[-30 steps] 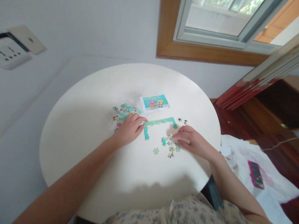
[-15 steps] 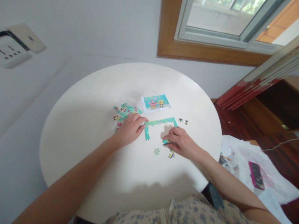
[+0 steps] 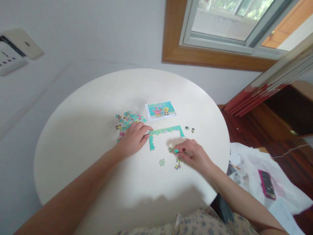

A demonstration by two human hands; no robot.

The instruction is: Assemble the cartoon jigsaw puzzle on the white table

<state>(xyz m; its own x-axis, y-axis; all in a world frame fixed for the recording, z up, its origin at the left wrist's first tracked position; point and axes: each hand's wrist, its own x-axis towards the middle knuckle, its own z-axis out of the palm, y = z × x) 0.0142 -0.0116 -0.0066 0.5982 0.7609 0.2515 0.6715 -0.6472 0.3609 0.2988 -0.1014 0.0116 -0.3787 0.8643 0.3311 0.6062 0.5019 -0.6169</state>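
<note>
On the round white table [image 3: 85, 130] lies a partly joined teal puzzle frame [image 3: 164, 131]. My left hand [image 3: 133, 138] rests flat beside the frame's left corner, fingers stretched out and touching its edge. My right hand [image 3: 193, 155] is below the frame, fingers pinched on a teal puzzle piece [image 3: 175, 150] among a few loose pieces [image 3: 178, 164]. A single pale piece [image 3: 161, 162] lies apart to the left. A heap of loose pieces [image 3: 127, 119] sits just beyond my left hand. The picture card [image 3: 160, 110] lies behind the frame.
Two small dark pieces [image 3: 189, 129] lie right of the frame. Off the table's right side, a pink phone [image 3: 266, 184] rests on white cloth [image 3: 288, 192]. A wood-framed window [image 3: 220, 55] is above, and a wall socket [image 3: 14, 52] is at the left.
My right hand slid left across the loose pieces and closed on a teal piece. My left hand stayed at the frame's corner. The camera tilted a little.
</note>
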